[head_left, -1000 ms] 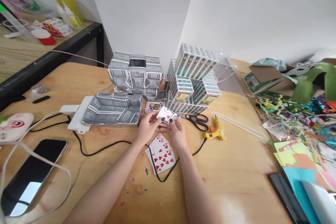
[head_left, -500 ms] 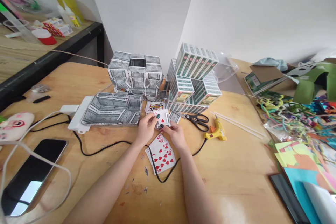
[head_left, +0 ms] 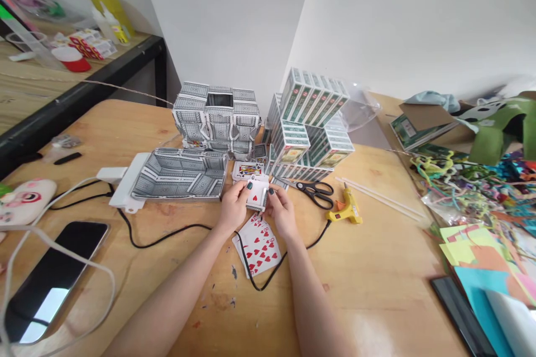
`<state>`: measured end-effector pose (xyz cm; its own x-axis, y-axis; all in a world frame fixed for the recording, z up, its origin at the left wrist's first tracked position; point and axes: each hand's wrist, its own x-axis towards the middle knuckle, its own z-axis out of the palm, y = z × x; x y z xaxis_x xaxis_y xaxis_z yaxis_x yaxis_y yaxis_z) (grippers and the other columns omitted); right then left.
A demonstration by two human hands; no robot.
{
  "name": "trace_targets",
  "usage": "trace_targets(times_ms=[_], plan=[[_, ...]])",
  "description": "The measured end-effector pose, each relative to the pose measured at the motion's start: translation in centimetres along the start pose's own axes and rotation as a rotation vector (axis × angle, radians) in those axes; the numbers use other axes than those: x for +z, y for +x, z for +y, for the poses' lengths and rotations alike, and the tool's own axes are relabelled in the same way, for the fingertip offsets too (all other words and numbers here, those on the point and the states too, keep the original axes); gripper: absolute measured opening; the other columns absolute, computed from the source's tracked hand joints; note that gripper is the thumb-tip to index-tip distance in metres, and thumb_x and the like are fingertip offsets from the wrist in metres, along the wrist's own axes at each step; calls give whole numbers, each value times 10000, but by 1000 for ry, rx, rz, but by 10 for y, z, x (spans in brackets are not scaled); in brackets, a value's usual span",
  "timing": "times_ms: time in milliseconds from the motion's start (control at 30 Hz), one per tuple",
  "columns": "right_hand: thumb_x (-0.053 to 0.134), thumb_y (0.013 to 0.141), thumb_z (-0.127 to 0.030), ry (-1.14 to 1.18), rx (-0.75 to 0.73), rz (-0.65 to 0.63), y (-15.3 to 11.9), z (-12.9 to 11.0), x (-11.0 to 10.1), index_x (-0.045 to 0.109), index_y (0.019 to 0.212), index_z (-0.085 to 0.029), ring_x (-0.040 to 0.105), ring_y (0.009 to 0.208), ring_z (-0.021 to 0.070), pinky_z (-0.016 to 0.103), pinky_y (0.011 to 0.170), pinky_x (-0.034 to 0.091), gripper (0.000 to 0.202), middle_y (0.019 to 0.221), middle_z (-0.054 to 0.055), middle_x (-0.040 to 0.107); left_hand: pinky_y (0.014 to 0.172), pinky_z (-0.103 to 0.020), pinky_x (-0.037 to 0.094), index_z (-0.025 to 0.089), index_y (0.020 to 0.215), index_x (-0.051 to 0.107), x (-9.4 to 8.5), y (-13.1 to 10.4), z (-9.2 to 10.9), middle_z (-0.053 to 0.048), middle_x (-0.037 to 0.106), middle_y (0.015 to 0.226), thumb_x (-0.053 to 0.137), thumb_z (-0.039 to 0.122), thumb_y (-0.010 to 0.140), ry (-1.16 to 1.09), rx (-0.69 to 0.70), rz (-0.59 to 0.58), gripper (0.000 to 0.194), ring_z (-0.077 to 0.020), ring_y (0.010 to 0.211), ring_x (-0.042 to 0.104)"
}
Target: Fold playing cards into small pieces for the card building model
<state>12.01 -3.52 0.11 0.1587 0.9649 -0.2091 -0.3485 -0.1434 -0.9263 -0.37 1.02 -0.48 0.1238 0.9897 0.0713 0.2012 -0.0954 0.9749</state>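
Far left, a pink cushion-like item (head_left: 28,201) is seen on the wooden table (head_left: 167,290), with a dark-screened phone (head_left: 54,279) lying nearer the camera, crossed by a white cable (head_left: 109,290). Next, a white power strip (head_left: 130,183) is placed against the left end of an open tray (head_left: 180,175) lined with grey patterned card backs. Behind the tray, a larger card-covered structure (head_left: 215,117) is stood upright, a square opening in its top.

At centre, the folded card piece (head_left: 256,194), a red heart on its face, is held above the table between both hands. Its left side is pinched by the left hand (head_left: 233,206), thumb on the face, fingers closed in. The right edge is met by thumb and fingers of the right hand (head_left: 281,211), likewise drawn nearly together. Just beyond the piece, a face card (head_left: 248,169) is laid flat; nearer the camera, heart cards (head_left: 260,251) are fanned face up, crossed by a black cord (head_left: 247,268).

Behind and right of the hands, green-and-white card boxes (head_left: 310,122) are stacked. Then come black-handled scissors (head_left: 317,194), a yellow glue gun (head_left: 347,209) and thin white sticks (head_left: 383,199). Far right, coloured paper (head_left: 477,251) is spread below a tangle of fuzzy coloured strands (head_left: 481,189).
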Motion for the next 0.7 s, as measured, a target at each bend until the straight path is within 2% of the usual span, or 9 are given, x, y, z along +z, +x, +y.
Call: trace_targets(times_ms=[167,333,500,700], plan=[[527,767,-482,27,66,-83,-2,3,4,444,981,-261,517,384,114,217,319,407,319,593,-58,547,579,-225,397,173,899,579,0,-3,3,-14,614,753,400,312,845,80,48,22,233,-136,652,529],[490,777,-491,100,141,-162,-6,4,10,372,952,-278,573,438,137,207,302,385,300,679,-43,597,511,-217,354,185,807,543,-1,-7,7,19,542,624,400,264,827,118,48,59,164,-119,550,476],[494,764,-481,95,172,-151,-6,2,11,346,887,-271,600,480,159,237,338,417,284,699,-40,612,491,-218,324,194,706,484,-2,-8,8,36,469,551,377,197,788,119,38,87,135,-113,511,430],[488,765,-446,66,158,-137,-5,5,10,373,975,-272,604,478,163,250,374,438,296,635,-49,603,496,-215,337,191,711,516,-1,-7,8,36,478,560,392,197,758,65,22,79,133,-110,514,432]])
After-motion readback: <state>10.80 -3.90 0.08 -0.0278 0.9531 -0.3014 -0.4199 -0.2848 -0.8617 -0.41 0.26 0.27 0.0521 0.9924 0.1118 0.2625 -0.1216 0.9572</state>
